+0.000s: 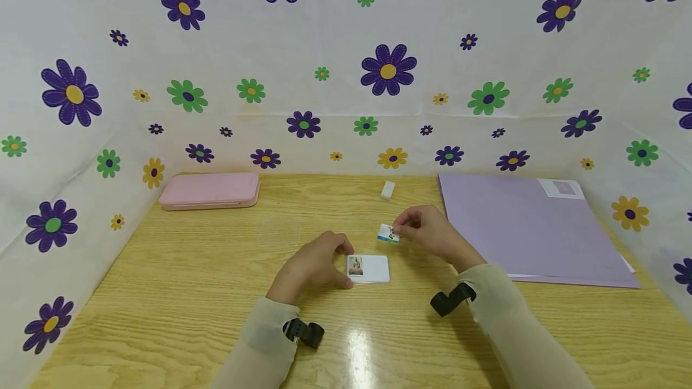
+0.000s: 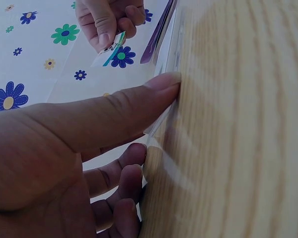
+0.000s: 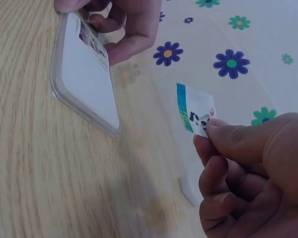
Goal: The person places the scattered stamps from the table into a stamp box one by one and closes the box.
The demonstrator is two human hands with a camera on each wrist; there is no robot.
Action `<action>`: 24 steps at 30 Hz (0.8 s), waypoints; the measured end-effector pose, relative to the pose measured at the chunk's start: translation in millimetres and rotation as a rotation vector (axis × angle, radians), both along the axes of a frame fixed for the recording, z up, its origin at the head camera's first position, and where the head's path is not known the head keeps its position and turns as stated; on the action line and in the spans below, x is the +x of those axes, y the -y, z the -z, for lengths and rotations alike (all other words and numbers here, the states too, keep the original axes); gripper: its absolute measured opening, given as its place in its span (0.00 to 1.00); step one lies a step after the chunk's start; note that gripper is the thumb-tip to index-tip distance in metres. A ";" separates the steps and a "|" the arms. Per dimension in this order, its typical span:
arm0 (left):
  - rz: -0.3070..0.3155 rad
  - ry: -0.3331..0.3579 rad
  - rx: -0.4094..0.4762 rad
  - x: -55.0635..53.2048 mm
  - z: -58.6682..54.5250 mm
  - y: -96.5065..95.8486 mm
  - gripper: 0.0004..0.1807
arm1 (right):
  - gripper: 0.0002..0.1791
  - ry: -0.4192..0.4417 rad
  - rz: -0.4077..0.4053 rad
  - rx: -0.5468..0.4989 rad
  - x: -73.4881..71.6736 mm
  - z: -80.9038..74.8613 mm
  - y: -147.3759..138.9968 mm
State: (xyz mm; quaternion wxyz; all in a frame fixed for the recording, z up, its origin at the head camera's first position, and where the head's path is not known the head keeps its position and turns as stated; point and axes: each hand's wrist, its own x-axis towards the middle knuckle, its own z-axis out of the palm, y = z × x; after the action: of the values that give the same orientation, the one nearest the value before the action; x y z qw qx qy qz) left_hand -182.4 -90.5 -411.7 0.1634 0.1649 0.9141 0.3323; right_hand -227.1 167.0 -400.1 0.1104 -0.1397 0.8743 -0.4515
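Observation:
A thin clear case with a white face (image 1: 376, 269) lies flat on the table, a small stamp-like picture (image 1: 355, 265) at its left end. My left hand (image 1: 319, 260) holds the case by that end, with the thumb at the near edge and fingers at the far edge. To the right and slightly beyond, my right hand (image 1: 429, 233) pinches a small stamp-like paper (image 3: 196, 111) between thumb and forefinger, above the table. Pandas and a blue-green strip are printed on it. In the right wrist view, paper and case are apart.
A white eraser-like block (image 1: 387, 189) lies at the back. At the back left is a pink pencil case (image 1: 211, 190), with a faint transparent sheet (image 1: 279, 233) in front of it. A large purple folder (image 1: 530, 230) covers the right side. Flowered cloth (image 1: 324, 35) surrounds the table.

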 end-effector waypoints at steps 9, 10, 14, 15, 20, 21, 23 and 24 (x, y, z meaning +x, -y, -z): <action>0.002 0.000 0.001 -0.4 0.7 0.2 0.26 | 0.04 0.028 0.005 -0.002 4.5 0.3 5.3; 0.002 -0.001 0.000 -0.5 0.9 0.3 0.26 | 0.04 0.032 0.001 -0.008 5.3 0.8 6.0; 0.002 -0.007 0.000 -0.7 1.7 0.2 0.26 | 0.05 0.034 -0.027 -0.029 8.7 2.4 9.0; 0.002 -0.009 0.000 -0.8 1.8 0.2 0.26 | 0.05 0.036 -0.033 -0.033 9.3 2.8 9.8; 0.000 -0.010 0.000 -1.2 2.4 0.2 0.27 | 0.04 0.047 -0.057 -0.020 12.5 4.6 13.0; 0.000 -0.009 0.000 -1.2 2.5 0.3 0.27 | 0.04 0.046 -0.064 -0.015 13.0 5.5 13.5; 0.003 -0.010 0.001 -1.4 2.5 0.3 0.27 | 0.04 0.039 -0.085 -0.007 14.3 7.1 14.6; 0.003 -0.011 0.002 -1.4 2.5 0.4 0.26 | 0.04 0.034 -0.094 -0.004 14.8 8.1 15.0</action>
State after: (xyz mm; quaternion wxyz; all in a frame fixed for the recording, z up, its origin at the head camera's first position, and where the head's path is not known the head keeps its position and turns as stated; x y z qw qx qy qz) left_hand -183.8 -90.9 -414.2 0.1588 0.1685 0.9143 0.3323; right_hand -212.3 152.0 -408.1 0.1458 -0.1731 0.8638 -0.4501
